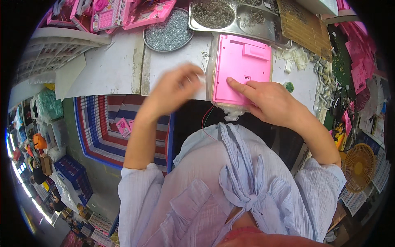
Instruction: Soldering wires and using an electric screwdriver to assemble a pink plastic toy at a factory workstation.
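Observation:
A pink plastic case (230,61) lies flat on the worktop in front of me, its back face with screw holes and a small slot facing up. My right hand (273,101) grips its near right part: the index finger presses on the face and the thumb is at the near edge. My left hand (177,88) is in the air left of the case, apart from it. Its fingers are curled but smeared by motion, so whether they hold anything cannot be seen. Thin red and green wires (204,117) hang from the near edge, beside crumpled clear plastic (233,113).
A round tray of small silvery parts (168,32) and a steel tray (242,31) with springs and screws stand behind. Pink cases (109,14) are piled far left. A brown board (304,26) and loose metal parts (323,78) lie right. Below left stands a striped bin (103,136).

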The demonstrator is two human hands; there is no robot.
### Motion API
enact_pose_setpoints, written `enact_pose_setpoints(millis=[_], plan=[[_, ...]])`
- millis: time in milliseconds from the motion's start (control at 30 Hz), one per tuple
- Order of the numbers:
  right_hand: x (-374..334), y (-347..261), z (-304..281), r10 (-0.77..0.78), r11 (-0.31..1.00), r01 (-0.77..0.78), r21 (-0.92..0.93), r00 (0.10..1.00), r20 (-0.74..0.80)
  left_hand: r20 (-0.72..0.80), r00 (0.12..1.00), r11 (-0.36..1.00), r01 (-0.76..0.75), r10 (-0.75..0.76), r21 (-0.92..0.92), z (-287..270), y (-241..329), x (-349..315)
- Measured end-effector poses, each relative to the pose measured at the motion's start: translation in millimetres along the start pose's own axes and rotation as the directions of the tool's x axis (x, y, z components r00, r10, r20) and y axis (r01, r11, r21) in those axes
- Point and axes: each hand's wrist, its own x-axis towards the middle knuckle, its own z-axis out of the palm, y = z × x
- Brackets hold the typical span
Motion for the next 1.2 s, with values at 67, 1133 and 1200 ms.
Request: enact_pose_setpoints(millis=[67,1133,1200], plan=[[9,-10,-19,0.021,0.998,-0.016,-0.058,0.996,0.086,-0.443,0.868,0.927,-0.05,0.224,0.372,-29,4,20],[121,55,-59,-0.229,0.971,0.138,-0.193,0.764,-0.603,-0.416,0.765,0.733,-0.107,0.493,0.672,-33,8,47],[67,73,-67,-0.086,0.996,0.051,-0.078,0.827,-0.556,-0.355,0.802,0.751,-0.167,0.481,0.639,-13,17,48]])
